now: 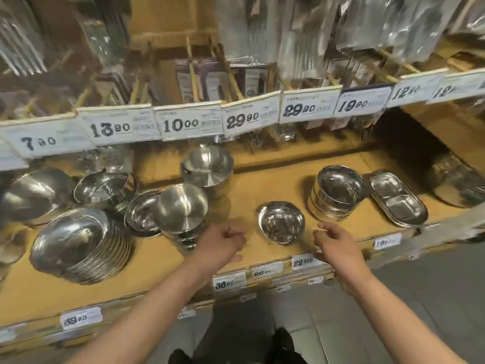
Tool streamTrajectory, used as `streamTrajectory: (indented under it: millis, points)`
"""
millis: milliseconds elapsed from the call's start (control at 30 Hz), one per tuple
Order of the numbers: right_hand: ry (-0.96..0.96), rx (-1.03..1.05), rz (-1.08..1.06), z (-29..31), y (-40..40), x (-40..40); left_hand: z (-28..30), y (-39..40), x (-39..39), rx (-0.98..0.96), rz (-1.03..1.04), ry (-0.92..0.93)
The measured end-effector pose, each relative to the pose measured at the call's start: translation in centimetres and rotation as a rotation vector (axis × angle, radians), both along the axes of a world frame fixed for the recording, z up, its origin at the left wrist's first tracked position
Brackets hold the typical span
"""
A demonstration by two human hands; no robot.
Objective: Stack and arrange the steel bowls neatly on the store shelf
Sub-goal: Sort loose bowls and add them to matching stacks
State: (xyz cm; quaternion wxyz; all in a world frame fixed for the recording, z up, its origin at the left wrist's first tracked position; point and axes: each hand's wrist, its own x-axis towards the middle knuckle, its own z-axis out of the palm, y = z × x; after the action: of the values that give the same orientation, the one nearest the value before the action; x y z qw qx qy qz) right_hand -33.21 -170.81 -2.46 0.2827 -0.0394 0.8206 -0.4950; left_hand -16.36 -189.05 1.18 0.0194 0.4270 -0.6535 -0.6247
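A small steel bowl [281,222] sits alone on the yellow shelf [262,187], between my two hands. My left hand [220,244] hovers just left of it with fingers loosely curled and holds nothing. My right hand [337,245] hovers just right of it, fingers relaxed, also empty. Left of my left hand stands a tall stack of deeper bowls [181,214], and another such stack [207,169] stands behind it. A stack of bowls [338,191] stands to the right of the lone bowl. A leaning pile of wide shallow bowls [78,243] fills the front left.
A two-compartment steel tray stack [397,203] lies at the right. More bowls [105,189] and a large bowl [34,195] crowd the back left. Price tags [189,124] line the upper shelf edge, with packaged goods hanging above. The shelf's front lip [228,281] carries more tags.
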Motion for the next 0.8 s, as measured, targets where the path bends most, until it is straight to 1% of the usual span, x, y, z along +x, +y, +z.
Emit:
streamTrajectory:
  millis: [67,133,267,333,433,567,667,800]
  points:
    - [0.021,0.077,0.08,-1.4,0.0,-1.8,-1.4,0.4,-1.0,0.003,0.07,-0.049]
    - [0.005,0.091,0.135,-2.7,-0.4,-3.2,-2.4,0.8,-1.9,0.023,0.169,-0.074]
    - [-0.205,-0.018,0.186,-4.5,-1.9,-4.2,-3.9,1.5,-3.1,0.098,0.307,-0.073]
    - [-0.253,-0.015,0.233,-5.0,-2.5,-4.4,-4.6,1.8,-3.8,0.106,0.329,-0.088]
    - [-0.271,-0.021,0.251,-5.1,-3.0,-4.7,-5.1,2.6,-4.3,0.129,0.321,-0.092]
    - [-0.288,-0.061,0.254,-3.9,-3.1,-4.3,-4.8,3.3,-4.6,0.174,0.294,-0.038]
    - [-0.309,-0.129,0.262,-1.5,-2.5,-4.2,-3.0,3.1,-5.9,0.094,0.289,-0.056]
    - [-0.342,-0.205,0.146,3.2,-1.6,-5.9,0.7,2.5,-8.4,0.002,0.253,0.037]
